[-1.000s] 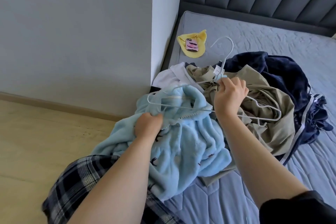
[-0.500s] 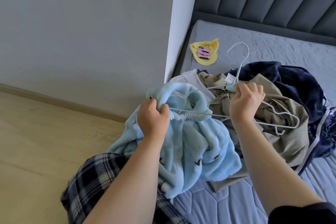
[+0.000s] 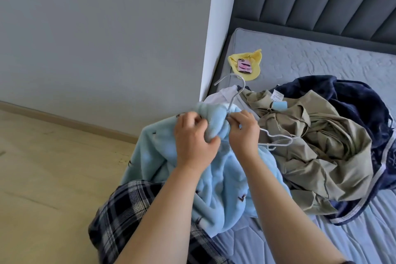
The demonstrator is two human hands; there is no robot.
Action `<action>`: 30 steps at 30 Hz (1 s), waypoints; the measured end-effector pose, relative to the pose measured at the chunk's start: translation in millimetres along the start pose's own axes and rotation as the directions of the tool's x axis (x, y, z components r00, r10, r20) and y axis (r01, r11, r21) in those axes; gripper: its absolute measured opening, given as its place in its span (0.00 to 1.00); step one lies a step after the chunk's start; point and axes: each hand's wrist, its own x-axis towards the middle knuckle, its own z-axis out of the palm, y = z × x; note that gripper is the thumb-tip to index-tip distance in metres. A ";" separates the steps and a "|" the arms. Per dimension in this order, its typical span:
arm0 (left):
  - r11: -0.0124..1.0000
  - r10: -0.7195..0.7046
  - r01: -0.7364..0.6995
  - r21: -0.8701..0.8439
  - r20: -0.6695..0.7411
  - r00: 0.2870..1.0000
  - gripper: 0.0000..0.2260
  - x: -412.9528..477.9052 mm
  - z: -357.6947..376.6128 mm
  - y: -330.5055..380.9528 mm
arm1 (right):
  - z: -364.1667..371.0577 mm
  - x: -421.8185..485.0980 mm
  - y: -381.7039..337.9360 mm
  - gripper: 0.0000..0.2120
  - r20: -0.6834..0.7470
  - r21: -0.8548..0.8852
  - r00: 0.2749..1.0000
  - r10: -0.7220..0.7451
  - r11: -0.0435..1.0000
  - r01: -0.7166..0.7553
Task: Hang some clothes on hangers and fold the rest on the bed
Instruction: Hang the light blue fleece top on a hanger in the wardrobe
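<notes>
- The left hand point(image 3: 194, 137), at frame centre, has its fingers curled tight into a bunch of the light blue fleece garment point(image 3: 227, 180).
- The right hand point(image 3: 243, 133), just beside it, pinches the neck of a white hanger point(image 3: 237, 98), with the hook pointing to the upper left.
- The fleece drapes over the edge of the bed point(image 3: 321, 60) at lower centre.
- A khaki garment point(image 3: 317, 141) and a navy garment point(image 3: 353, 96) lie heaped at right.
</notes>
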 end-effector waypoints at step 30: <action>0.865 -0.470 0.492 -0.103 0.178 0.864 0.09 8.0 -37.3 -25.6 | -8.8 -18.2 17.5 0.03 0.268 0.650 0.275 0.923 0.038 -0.759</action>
